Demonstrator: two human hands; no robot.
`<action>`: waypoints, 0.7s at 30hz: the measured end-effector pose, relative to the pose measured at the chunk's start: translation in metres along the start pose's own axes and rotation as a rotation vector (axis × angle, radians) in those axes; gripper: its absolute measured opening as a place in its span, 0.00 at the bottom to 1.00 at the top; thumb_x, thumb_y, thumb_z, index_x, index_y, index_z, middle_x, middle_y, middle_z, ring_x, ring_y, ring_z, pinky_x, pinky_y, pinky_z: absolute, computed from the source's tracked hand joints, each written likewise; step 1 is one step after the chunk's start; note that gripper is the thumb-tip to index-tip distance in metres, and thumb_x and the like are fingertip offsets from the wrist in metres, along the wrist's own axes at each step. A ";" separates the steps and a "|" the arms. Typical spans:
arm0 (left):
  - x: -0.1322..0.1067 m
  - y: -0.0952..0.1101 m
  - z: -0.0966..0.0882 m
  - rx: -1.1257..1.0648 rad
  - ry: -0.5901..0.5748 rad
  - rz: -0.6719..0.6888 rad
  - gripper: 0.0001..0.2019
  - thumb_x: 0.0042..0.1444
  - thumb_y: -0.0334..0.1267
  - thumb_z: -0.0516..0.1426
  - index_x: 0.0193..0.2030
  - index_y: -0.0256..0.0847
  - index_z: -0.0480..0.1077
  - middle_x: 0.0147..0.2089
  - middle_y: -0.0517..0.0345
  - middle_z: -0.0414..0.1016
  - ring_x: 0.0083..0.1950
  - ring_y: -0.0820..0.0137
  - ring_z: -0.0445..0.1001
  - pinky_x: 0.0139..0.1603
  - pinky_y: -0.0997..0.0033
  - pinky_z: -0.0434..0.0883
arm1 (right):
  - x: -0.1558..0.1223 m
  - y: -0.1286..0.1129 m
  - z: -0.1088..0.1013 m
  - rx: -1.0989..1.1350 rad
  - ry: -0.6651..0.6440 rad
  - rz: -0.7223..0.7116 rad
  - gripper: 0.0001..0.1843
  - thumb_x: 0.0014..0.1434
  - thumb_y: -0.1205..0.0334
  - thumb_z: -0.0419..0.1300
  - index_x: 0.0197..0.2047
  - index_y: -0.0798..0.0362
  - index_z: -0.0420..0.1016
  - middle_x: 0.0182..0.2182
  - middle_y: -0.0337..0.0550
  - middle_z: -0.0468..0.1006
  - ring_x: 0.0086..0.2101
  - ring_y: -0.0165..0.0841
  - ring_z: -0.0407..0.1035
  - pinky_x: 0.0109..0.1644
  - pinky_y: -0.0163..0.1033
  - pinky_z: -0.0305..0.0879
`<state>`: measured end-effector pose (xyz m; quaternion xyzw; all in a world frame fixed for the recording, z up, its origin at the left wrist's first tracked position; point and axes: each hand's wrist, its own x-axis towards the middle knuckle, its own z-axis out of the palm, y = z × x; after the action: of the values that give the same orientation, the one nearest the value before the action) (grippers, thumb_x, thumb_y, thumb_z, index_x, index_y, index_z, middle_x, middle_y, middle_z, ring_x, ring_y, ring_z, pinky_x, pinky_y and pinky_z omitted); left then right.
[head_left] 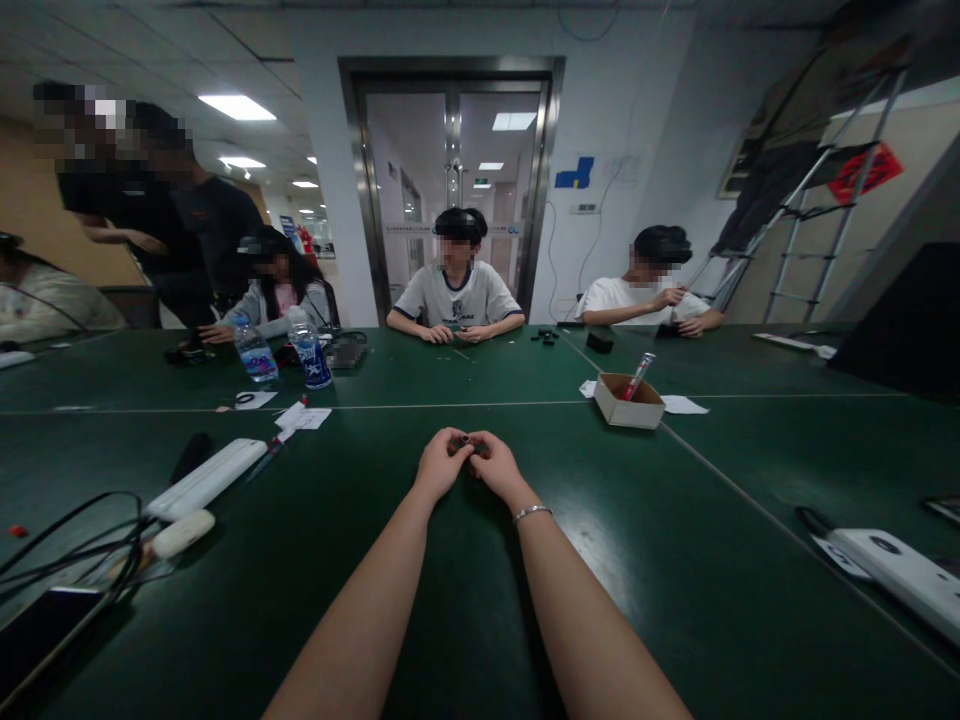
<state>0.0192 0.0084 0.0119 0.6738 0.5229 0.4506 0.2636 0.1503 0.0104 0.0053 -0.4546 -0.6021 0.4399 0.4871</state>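
Both my arms reach forward over the dark green table (480, 560). My left hand (444, 462) and my right hand (493, 464) meet at the fingertips, low over the tabletop. Between them, at the upper fingertips, sits a small dark round piece (465, 440), too small to name for certain. The fingers of each hand are curled and pinched about it, with the thumbs touching or nearly so. A thin bracelet (532, 512) circles my right wrist.
Right of my hands stands an open cardboard box (628, 412) with a red-and-silver tube. At left lie a white power strip (206, 480), cables and a phone (49, 635); two bottles (309, 350) stand beyond. Another power strip (900, 575) is at right. Several people sit or stand opposite.
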 end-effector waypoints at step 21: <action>-0.205 0.061 -0.149 0.506 -0.501 0.089 0.18 0.55 0.48 0.54 0.54 0.61 0.68 0.59 0.61 0.66 0.60 0.58 0.61 0.59 0.53 0.62 | -0.185 -0.065 -0.080 0.077 -0.323 0.229 0.19 0.52 0.50 0.63 0.36 0.51 0.59 0.38 0.43 0.74 0.24 0.25 0.64 0.24 0.30 0.60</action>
<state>-0.0929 -0.2213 0.0624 0.8294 0.5073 0.1388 0.1883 0.2418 -0.1762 0.0454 -0.4249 -0.5995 0.5822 0.3480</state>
